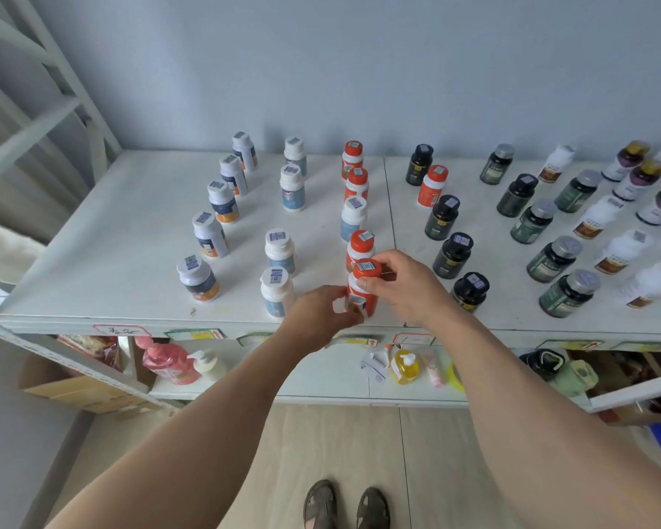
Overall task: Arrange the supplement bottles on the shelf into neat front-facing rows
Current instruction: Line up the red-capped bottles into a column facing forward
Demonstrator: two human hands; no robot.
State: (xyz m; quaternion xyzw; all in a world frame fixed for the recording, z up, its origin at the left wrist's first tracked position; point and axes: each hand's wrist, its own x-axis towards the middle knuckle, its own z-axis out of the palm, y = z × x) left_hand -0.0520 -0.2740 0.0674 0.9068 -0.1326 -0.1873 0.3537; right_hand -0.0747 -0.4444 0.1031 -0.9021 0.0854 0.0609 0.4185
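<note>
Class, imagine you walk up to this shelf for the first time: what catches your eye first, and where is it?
First, the two hands meeting at the shelf's front edge: the left hand and right hand both grip an orange-capped bottle at the front of the orange row. Next, the rows of bottles running back toward the wall, with one orange bottle stray among the black bottles.

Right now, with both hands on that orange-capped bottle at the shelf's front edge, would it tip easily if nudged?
Probably: the orange-capped bottle looks taller than wide. Its smooth plastic may slip, so the left hand and right hand both hold it. Tipped, it would likely roll.
</note>
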